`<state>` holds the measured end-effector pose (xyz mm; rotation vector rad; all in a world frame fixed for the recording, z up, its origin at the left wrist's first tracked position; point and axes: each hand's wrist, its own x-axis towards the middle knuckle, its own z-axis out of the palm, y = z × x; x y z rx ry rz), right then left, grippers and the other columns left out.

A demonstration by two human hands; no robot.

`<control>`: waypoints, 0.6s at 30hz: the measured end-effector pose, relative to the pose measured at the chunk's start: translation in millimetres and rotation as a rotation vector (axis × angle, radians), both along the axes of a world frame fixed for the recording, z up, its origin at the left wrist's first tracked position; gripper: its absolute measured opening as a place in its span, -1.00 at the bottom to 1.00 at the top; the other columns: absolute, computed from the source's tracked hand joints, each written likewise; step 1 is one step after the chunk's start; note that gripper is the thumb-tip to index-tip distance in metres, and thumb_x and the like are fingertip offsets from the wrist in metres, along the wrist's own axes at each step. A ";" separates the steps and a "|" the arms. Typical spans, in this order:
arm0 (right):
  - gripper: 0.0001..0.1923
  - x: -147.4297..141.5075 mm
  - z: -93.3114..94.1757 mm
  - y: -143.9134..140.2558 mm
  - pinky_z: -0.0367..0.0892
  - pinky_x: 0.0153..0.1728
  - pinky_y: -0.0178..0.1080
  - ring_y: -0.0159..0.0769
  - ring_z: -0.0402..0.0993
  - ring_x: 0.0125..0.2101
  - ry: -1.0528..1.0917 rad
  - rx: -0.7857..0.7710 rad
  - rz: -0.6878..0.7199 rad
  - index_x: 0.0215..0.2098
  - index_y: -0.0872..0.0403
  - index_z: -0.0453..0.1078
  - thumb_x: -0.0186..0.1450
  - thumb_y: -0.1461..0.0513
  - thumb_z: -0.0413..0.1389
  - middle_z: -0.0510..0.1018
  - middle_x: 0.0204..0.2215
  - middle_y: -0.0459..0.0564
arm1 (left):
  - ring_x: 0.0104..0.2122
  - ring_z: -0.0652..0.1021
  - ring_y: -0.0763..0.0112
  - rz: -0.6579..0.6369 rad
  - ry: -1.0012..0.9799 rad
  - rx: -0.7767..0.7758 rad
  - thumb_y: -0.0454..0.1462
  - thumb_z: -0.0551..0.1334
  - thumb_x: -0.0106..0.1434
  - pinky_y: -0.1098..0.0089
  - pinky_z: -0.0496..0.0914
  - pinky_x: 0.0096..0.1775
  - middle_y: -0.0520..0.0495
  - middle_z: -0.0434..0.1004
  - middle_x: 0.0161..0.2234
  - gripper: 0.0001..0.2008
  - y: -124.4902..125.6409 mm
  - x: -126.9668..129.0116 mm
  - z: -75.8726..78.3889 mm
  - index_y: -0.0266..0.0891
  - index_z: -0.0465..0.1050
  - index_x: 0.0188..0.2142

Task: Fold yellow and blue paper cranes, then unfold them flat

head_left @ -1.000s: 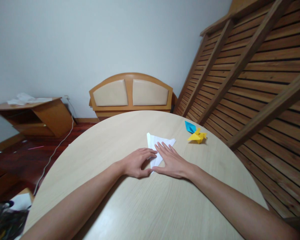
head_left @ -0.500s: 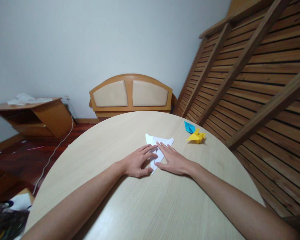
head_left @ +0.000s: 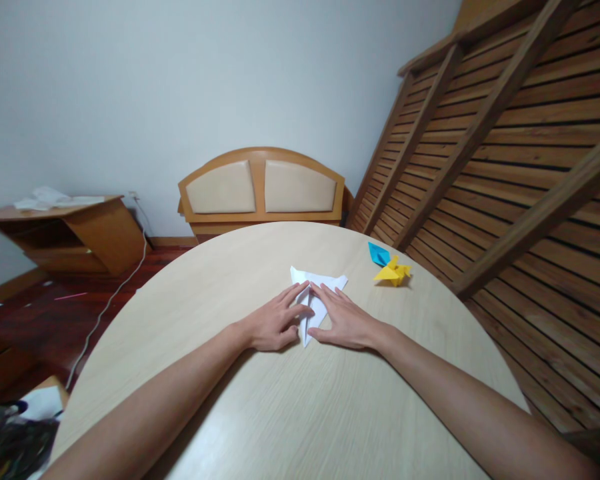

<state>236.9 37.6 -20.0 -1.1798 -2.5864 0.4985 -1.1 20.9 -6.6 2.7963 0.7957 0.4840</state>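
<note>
White paper (head_left: 319, 308) sits mid-table, directly btwn the hands, folded to a rough triangle: wide edge at the far side, narrow tip pointing back at the person. Plain white, slight bluish cast, w/ a dark crease line running down toward that near tip, L part looking like a separate flap. Far L corner pokes up to a sharp point; far R corner ends in a small blunt tab. Far edge runs a bit uneven btwn those 2 corners. L hand (head_left: 275, 321) is in from the side, palm down, fingers reaching over the paper's L part, index set apart from the rest, thumb bent in near the L edge; no clear pinch, tho fingertips cover the spot, so hard to be sure how much paper is under them. R hand (head_left: 347, 319) lies flatter, fingers extended across the paper's R part, thumb held well away from the index, its tip by the R edge near the bottom. Fingertips of the 2 hands nearly meet over the centre. Off R, on the same pale round table (head_left: 300, 413): 1 yellow folded bird (head_left: 394, 273), wings out, w/ 1 blue folded piece (head_left: 379, 254) just behind it.
</note>
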 end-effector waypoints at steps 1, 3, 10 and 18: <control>0.07 0.1 -0.6 0.5 -0.16 0.35 0.10 0.05 -0.20 0.40 0.004 0.001 0.004 0.46 0.12 -0.26 0.23 -0.19 0.10 -0.07 0.42 0.19 | 0.39 -0.07 -0.06 0.009 -0.009 -0.001 -0.40 0.16 0.12 -0.11 0.04 0.31 -0.23 -0.23 0.43 -0.52 -0.2 0.3 0.2 -0.21 0.29 0.07; 0.08 0.3 -1.5 1.3 -0.17 0.35 0.12 0.06 -0.20 0.40 0.005 -0.002 0.005 0.46 0.12 -0.25 0.22 -0.19 0.11 -0.06 0.42 0.21 | 0.39 -0.07 -0.06 0.019 -0.025 0.000 -0.41 0.14 0.11 -0.11 0.06 0.31 -0.26 -0.22 0.43 -0.58 -0.4 0.6 0.3 -0.23 0.29 0.00; 0.10 -1.5 -2.1 0.5 -0.17 0.34 0.14 0.10 -0.22 0.40 -0.006 0.000 -0.007 0.46 0.15 -0.24 0.20 -0.21 0.12 -0.06 0.41 0.26 | 0.39 -0.06 0.01 0.037 -0.046 0.002 -0.40 0.13 0.18 -0.05 0.06 0.32 -0.30 -0.25 0.42 -0.68 -1.0 0.4 -0.4 -0.23 0.24 -0.05; 0.11 -3.2 -0.2 -0.8 -0.21 0.35 0.13 0.08 -0.19 0.40 -0.014 0.003 -0.009 0.45 0.16 -0.22 0.20 -0.22 0.10 -0.05 0.41 0.24 | 0.38 0.03 0.07 0.032 -0.049 -0.029 -0.24 0.15 0.34 0.02 0.11 0.31 -0.31 -0.16 0.41 -0.49 -0.2 -0.2 -3.1 -0.21 0.09 0.24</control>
